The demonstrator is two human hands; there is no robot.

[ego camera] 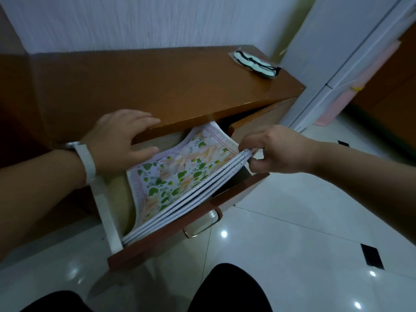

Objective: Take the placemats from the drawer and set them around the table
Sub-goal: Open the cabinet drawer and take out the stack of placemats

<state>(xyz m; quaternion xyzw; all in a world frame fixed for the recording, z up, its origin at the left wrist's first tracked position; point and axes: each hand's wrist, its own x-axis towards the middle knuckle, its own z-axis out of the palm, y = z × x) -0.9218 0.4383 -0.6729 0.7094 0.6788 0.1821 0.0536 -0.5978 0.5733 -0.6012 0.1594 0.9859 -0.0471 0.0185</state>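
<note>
A stack of several floral placemats (180, 176), white with green leaves and peach flowers, lies in the pulled-out wooden drawer (186, 230). My right hand (276, 152) pinches the stack's right edge and lifts it, so the mats tilt up to the right. My left hand (119, 138), with a white band on its wrist, rests on the front edge of the brown cabinet top (157, 86); its thumb is under that edge, by the mats' upper left corner. The mats' far end is hidden under the top.
A packaged eye mask (254, 63) lies at the back right of the cabinet top. A white fridge (337, 64) stands to the right. The drawer's metal handle (202, 224) hangs over the glossy white tiled floor (292, 221). My dark-clothed knees are at the bottom.
</note>
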